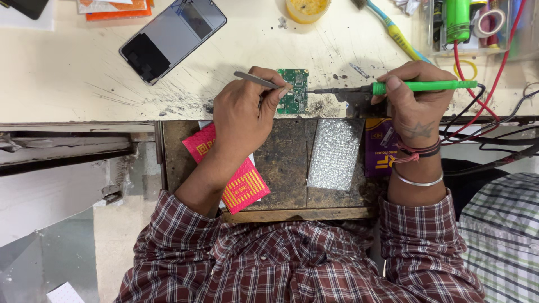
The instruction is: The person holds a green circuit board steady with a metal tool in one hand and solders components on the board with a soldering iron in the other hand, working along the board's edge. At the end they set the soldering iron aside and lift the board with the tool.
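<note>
— Green-handled soldering iron [418, 86] sits pinched in the right hand [418, 104], its tip meeting the small green circuit board [293, 91] at the workbench's [67, 78] front edge. How would you steady it?

— Brace both wrists on that edge and touch only the joint. The left hand [244, 112] grips slim metal tweezers [255, 79] over the board, knuckles up, wrist bent. Beyond lie a dark-screened phone [171, 36] and a yellow paste tub [307, 8].

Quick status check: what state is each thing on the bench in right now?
Left hand: gripping tweezers at the circuit board.
Right hand: holding soldering iron, tip at the board edge.
Phone: flat, screen dark.
Drawer: pulled open.
</note>
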